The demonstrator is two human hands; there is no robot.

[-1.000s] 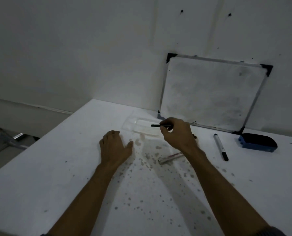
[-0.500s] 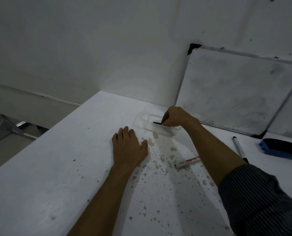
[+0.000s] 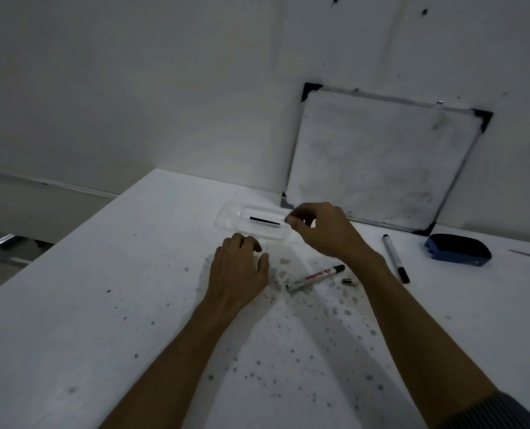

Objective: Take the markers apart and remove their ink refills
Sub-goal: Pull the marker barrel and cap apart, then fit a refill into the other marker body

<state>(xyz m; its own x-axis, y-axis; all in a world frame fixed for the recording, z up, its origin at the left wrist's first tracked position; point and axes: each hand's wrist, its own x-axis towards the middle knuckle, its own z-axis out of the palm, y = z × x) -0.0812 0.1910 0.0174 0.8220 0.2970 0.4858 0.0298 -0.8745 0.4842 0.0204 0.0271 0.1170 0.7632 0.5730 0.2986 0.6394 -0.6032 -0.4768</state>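
A thin black ink refill lies in a clear plastic tray near the table's back. My right hand hovers just right of the refill, fingers loosely curled and apart, holding nothing. My left hand rests palm down on the table in front of the tray, fingers bent. A white marker barrel with red lettering and a dark end lies between my forearms. A small dark end cap sits beside it. A second, whole marker lies further right.
A whiteboard leans against the wall behind the tray. A blue eraser sits at the right. The white table is speckled with ink stains, and its left edge drops off to the floor.
My right hand carried the black refill to the tray, set it down inside and let go, then drew back to the right. The left hand's fingers have curled a little.
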